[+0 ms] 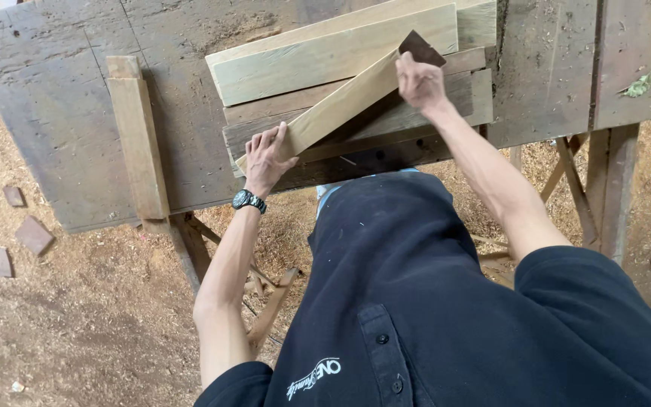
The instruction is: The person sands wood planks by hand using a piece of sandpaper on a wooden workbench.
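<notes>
Two bare hands work one pale wooden slat (340, 105) lying slantwise on stacked planks (325, 56) atop the worn desk (62, 113). Left hand (267, 158), fingers spread apart, presses its near end; right hand (420, 83), fingers clamped, grips dark sandpaper (421, 48) at its far end.
</notes>
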